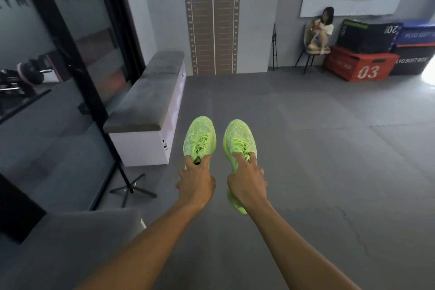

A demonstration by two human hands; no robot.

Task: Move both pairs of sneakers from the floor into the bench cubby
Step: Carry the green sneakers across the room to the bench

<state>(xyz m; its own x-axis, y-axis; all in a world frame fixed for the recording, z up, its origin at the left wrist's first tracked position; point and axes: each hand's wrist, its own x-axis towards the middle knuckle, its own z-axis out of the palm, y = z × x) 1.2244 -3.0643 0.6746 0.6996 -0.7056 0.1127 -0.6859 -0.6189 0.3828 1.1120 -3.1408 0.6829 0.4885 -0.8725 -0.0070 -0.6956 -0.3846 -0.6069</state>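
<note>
Two neon green sneakers hang in front of me, toes pointing away. My left hand (196,180) grips the left sneaker (200,139) at its collar, fingers hooked inside the opening. My right hand (246,182) holds the right sneaker (239,136) the same way, with its heel showing below my wrist. The white bench (146,146) with a grey cushion top stands just left of the shoes, along the glass wall. Its cubby openings face right and are seen only at a sharp angle. A second pair of sneakers is not visible.
A black tripod stand (131,186) spreads its legs on the floor near the bench's near end. A grey seat (70,242) fills the lower left. A person sits on a chair (315,49) at the far wall beside stacked plyo boxes (362,63). Grey mat floor (317,148) stretches right.
</note>
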